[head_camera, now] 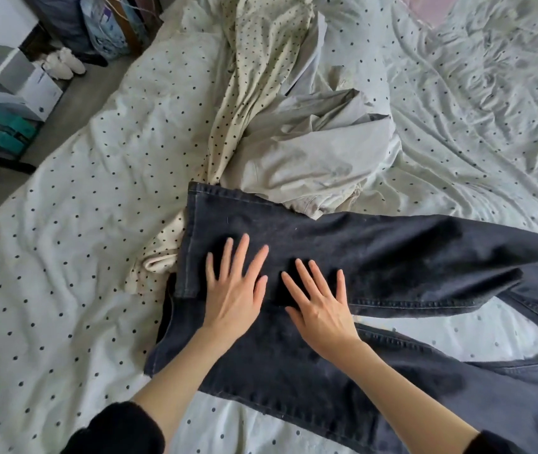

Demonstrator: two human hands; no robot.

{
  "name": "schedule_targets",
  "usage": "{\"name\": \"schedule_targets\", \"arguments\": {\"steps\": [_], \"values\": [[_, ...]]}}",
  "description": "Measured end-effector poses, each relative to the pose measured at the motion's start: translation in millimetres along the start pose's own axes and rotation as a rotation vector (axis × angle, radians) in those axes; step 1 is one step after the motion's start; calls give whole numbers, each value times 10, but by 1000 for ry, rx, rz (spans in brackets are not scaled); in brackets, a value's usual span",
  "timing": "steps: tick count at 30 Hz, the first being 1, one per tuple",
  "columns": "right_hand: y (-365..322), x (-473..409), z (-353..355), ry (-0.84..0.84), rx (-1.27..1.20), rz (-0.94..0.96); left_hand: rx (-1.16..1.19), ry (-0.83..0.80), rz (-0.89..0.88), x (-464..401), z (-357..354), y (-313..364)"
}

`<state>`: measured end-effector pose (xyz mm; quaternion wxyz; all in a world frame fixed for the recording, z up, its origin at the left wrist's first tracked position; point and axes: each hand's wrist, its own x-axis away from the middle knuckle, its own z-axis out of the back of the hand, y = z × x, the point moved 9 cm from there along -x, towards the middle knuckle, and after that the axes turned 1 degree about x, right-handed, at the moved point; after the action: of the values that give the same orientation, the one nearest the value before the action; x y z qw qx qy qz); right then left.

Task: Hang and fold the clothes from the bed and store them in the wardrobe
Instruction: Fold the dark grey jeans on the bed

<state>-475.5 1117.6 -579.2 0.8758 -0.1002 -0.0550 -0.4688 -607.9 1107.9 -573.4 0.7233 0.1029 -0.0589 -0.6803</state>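
Observation:
Dark denim jeans lie across the bed, one leg laid over the other with the hems toward the left. My left hand rests flat on the upper leg near its hem, fingers spread. My right hand lies flat beside it, fingers straight, at the lower edge of that leg. A grey garment lies crumpled just beyond the jeans. A cream dotted garment stretches from the top of the bed down under the jeans' hem.
The bed is covered by a white duvet with dark dots. On the floor at the left stand white and teal boxes, a pair of white shoes and bags.

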Motion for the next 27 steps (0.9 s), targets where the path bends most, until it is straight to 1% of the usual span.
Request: {"name": "schedule_targets", "arguments": {"steps": [2,3,5,7,11,12,15,18,22,24,27], "values": [[152,-22,-30,33,34,-37,-124,-168,-82,-6,-276,-155],[288,0,-45,23,56,-70,-179,-228,-101,-65,-367,-240],[520,72,-89,-39,78,-131,-266,-296,-89,-207,-462,-417],[689,195,-101,-74,84,-179,-285,-327,-13,-254,-506,-446],[709,537,13,21,62,-179,-132,-384,224,-52,-536,-226],[726,685,28,41,58,-184,-92,-395,232,27,-538,-76],[807,1122,-14,47,29,-184,25,-384,141,294,-529,467],[1060,1584,-78,42,7,-227,92,-385,-5,578,-557,1162],[1577,2225,-109,36,-10,-305,82,-377,-214,798,-615,2131],[1943,2571,-158,4,-34,-378,79,-320,-295,759,-602,2585],[2562,2961,-173,-5,-59,-498,-46,-211,-406,517,-610,3140]]}}
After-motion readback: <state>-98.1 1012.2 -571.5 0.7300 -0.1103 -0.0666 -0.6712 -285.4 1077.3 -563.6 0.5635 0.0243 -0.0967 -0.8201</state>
